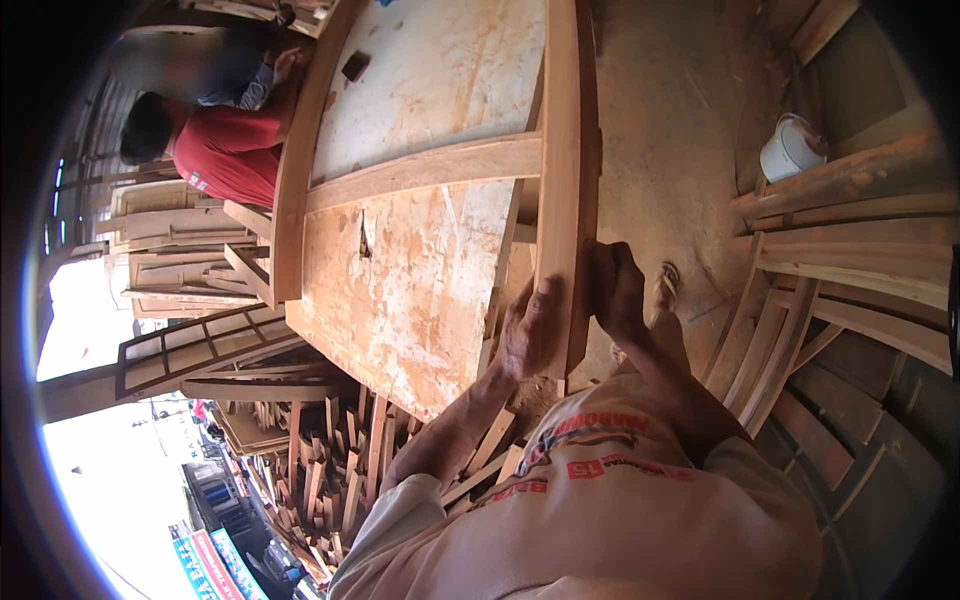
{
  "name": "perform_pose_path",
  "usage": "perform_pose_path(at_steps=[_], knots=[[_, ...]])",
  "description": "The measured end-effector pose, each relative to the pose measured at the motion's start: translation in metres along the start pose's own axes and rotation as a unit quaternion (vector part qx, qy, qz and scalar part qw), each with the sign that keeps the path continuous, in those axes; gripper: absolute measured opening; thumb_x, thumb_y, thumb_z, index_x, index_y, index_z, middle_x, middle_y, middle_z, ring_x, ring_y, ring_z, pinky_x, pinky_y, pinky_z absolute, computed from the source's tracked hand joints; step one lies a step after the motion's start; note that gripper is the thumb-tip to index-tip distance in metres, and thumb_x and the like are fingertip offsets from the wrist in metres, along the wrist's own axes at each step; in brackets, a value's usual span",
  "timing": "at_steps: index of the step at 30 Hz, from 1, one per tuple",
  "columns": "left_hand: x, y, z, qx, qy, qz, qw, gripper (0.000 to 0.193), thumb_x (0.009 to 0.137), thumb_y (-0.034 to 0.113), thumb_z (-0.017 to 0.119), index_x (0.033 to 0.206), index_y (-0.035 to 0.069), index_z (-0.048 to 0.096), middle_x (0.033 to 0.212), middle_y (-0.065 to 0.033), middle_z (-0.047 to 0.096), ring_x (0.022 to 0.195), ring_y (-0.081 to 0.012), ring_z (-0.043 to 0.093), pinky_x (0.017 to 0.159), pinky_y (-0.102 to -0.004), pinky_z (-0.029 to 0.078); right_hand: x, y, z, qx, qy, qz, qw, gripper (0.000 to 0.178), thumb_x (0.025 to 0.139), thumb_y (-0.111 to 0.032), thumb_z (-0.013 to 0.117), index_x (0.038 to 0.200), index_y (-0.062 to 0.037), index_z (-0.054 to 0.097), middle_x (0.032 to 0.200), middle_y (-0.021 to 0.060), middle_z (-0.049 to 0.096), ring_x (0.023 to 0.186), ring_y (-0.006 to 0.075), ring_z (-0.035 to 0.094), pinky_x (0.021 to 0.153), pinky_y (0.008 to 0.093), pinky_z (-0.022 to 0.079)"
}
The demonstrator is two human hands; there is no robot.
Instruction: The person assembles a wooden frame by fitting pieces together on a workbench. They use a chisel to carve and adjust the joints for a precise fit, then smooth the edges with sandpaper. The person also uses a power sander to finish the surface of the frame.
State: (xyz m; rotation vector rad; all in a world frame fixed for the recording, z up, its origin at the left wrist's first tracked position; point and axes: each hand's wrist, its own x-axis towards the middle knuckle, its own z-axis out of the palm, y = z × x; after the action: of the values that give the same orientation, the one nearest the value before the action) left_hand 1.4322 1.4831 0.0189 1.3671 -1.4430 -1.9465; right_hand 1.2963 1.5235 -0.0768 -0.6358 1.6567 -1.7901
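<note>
A wooden frame lies on a worn, white-coated board (400, 270). Its thick right-hand beam (565, 150) runs away from me, and a cross rail (430, 170) joins it to the left-hand beam (292, 190). With its fingers curled at the left edge, my left hand (530, 325) grips the near end of the right beam. My right hand (617, 290) presses against that beam's right side, fingers bent; part of its grip is hidden. A small dark block (355, 67) sits on the board beyond the cross rail.
At the far left, a person in a red shirt (230, 150) bends beside the frame, with another person behind. Cut wood pieces (330, 460) stand in a heap at the lower left. On the right are stacked planks (850, 270) and a white bucket (790, 150).
</note>
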Motion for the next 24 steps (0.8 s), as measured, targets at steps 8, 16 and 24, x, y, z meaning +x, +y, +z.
perform_pose_path(at_steps=[8,16,24], knots=[[0.007,-0.003,0.002,0.014,0.036,0.012,0.999,0.071,0.107,0.056,0.05,0.149,-0.001,0.051,0.132,-0.0086,0.064,0.114,-0.0137,0.059,0.098,-0.0287,0.049,0.112,-0.055,0.005,-0.084,0.072,-0.13,0.985,0.041,0.108,-0.039,0.057,0.1,0.0,0.063,0.078,0.0171,0.066,0.069,0.0303,0.064,0.067,0.0408,0.051],[0.012,-0.024,-0.001,-0.162,-0.049,0.007,0.986,0.066,0.106,0.062,0.048,0.134,0.004,0.062,0.12,-0.0058,0.068,0.104,-0.0148,0.065,0.089,-0.0281,0.053,-0.04,-0.067,-0.032,-0.11,-0.093,-0.227,0.963,0.02,0.1,-0.018,0.069,0.095,-0.0016,0.06,0.082,0.0182,0.057,0.071,0.0355,0.063,0.064,0.0413,0.05],[0.005,-0.01,0.001,-0.018,0.074,-0.04,0.996,0.067,0.107,0.057,0.051,0.142,0.0,0.057,0.121,-0.0022,0.065,0.109,-0.0094,0.057,0.092,-0.0257,0.048,0.265,-0.099,0.003,-0.198,0.022,-0.262,0.944,0.043,0.104,-0.044,0.061,0.098,-0.0021,0.066,0.093,0.0232,0.069,0.088,0.0441,0.067,0.074,0.0481,0.051]])
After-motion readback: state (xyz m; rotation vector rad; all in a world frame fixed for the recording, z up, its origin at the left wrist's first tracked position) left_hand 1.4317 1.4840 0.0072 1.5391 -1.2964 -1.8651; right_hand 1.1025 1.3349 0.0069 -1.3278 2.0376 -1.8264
